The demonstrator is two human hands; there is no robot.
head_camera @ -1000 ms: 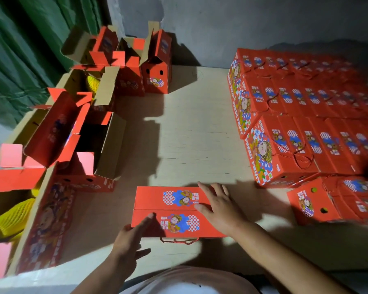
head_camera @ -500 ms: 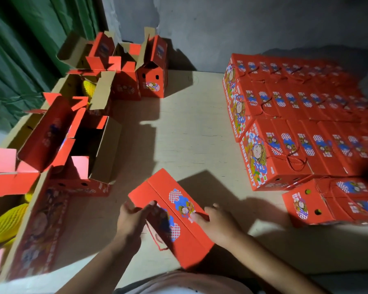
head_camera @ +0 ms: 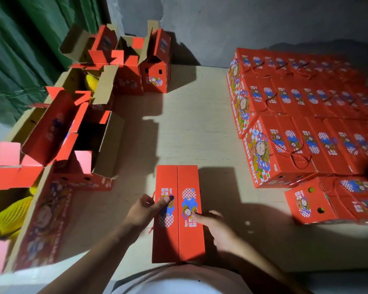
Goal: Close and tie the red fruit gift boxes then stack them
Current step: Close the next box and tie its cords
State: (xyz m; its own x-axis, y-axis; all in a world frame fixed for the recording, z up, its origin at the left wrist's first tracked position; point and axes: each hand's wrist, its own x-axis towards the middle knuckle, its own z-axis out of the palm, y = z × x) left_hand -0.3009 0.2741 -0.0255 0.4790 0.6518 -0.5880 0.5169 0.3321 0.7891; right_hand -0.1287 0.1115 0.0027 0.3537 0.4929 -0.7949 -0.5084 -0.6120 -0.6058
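Pale wood makes up our table (head_camera: 191, 128), set against a grey wall with green sheeting to the left. One closed red gift box (head_camera: 179, 213) lies flat in front of us, its long side pointing away from our body, its two top flaps meeting in a straight seam down the middle. Our left hand (head_camera: 145, 211) grips the box's left edge, thumb lying across the top flap, fingers curled down the side where a red cord handle (head_camera: 153, 195) shows. Our right hand (head_camera: 217, 228) rests on the right flap with fingers fairly straight and relaxed; it is motion-blurred, so we cannot tell more than that the fingertips touch the printed label.

Half a second ago the box sat at a slant under our hands, and a second ago it lay crosswise; now it is turned lengthwise to us.

Just right of us, one closed box (head_camera: 319, 200) sits apart at the table edge. Beyond it stands the stack of finished boxes (head_camera: 306, 115), in three rows; too many and too blurred for us to count. On the left we count roughly five open boxes (head_camera: 102, 143) with flaps up, two showing yellow foam-netted fruit (head_camera: 11, 213).
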